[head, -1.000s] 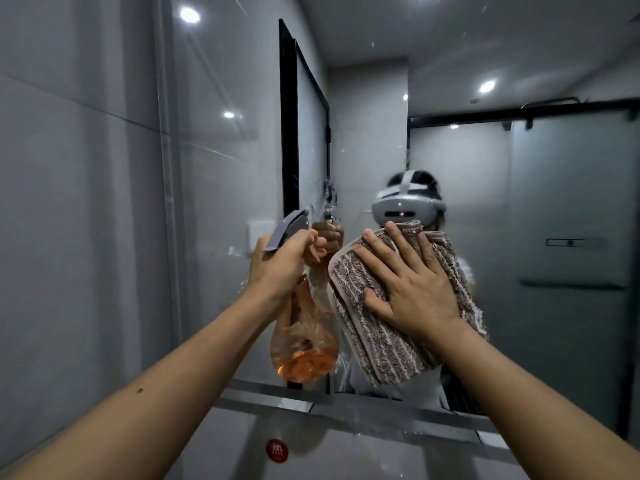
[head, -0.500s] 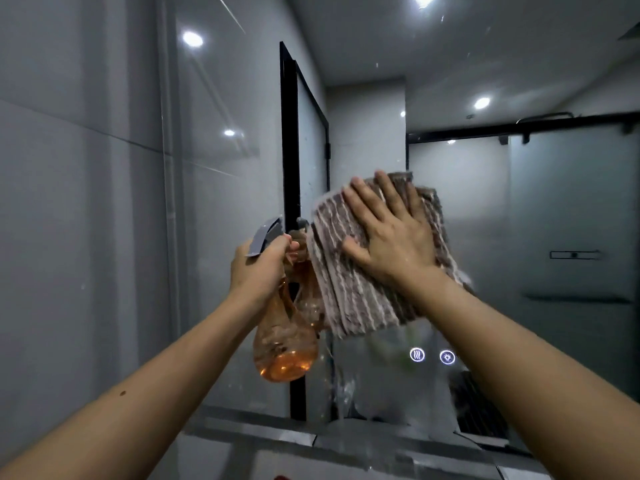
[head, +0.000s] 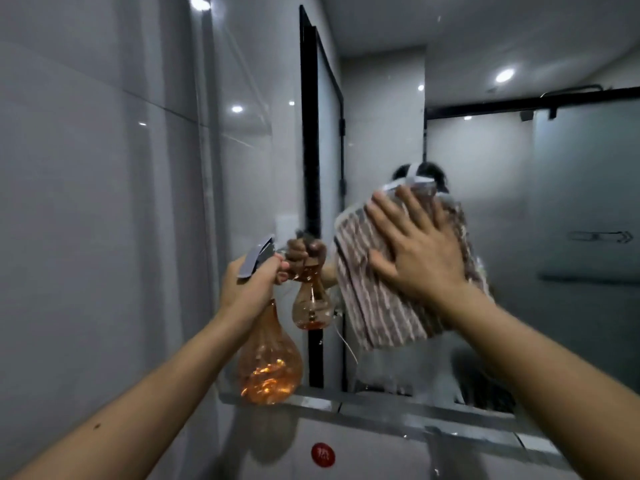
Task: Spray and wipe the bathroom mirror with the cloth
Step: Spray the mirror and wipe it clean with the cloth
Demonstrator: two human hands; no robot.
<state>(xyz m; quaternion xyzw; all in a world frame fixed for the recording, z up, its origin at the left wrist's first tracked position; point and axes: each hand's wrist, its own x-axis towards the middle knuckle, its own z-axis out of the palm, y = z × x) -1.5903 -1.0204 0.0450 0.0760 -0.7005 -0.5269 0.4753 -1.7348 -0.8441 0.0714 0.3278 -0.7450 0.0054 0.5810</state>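
Left grip (head: 254, 282) is clenching the spray bottle (head: 268, 358) by its trigger, just off the glass; right grip (head: 420, 256) is pressing flat, fingers spread, pinning the striped cloth (head: 374, 296) against the mirror (head: 519, 220). Cloth is sliding rightward from a moment ago, so wiping looks well underway, spraying paused.

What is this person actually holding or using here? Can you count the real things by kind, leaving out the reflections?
Spray bottle, orange, in the left hand: 1
Striped cloth, pressed flat under the right hand: 1
Mirror: 1
Hands: 2
Total: 5
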